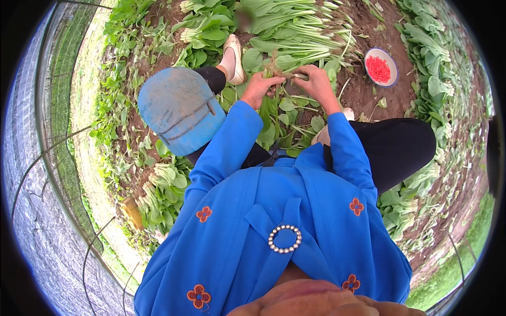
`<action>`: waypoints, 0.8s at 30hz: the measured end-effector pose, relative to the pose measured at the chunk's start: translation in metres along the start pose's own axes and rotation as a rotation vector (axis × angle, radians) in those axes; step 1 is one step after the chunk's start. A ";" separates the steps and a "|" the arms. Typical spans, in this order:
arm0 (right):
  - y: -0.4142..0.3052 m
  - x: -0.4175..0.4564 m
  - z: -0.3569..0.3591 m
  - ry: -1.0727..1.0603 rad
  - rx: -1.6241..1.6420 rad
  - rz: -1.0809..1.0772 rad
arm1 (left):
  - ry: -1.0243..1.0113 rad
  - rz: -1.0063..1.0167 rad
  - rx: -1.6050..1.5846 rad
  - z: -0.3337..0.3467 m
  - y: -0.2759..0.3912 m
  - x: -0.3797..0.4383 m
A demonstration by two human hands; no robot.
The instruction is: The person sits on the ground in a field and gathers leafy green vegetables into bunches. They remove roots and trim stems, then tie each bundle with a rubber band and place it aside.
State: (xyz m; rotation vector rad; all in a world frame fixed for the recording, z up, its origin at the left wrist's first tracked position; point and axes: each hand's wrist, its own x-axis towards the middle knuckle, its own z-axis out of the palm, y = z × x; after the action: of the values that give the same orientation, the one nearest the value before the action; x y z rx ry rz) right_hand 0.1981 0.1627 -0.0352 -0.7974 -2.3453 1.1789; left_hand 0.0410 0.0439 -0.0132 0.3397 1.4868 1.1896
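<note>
My left hand [261,87] grips a few leafy green plants [269,122]. Their tangled roots [273,65] stick up above the fist and their leaves hang below it. Close beside it, my right hand [316,81] pinches a pale root end [295,76] between thumb and fingers; its far end by the left hand is hard to make out. Just beyond both hands lies a large pile of loose leafy greens [294,29], with root ends towards the right. An enamel bowl [394,75] with a blue rim holds many small red bands [378,69].
Bundled greens lie at the upper left [209,29], lower left [164,193] and along the right [431,67]. A dirty blue padded cover [180,110] sits over my left knee. Loose leaves [296,106] litter the soil between my legs. Netting on hoops [59,118] runs along the left.
</note>
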 end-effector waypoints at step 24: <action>-0.021 0.003 0.000 -0.038 1.064 0.632 | -0.023 0.127 0.068 0.004 0.010 -0.010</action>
State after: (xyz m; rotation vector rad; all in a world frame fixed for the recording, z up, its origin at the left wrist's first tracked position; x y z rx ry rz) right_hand 0.1897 0.1544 -0.0177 -1.0673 -1.1171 2.3516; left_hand 0.0436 0.0424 0.0009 0.4990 1.5061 1.2331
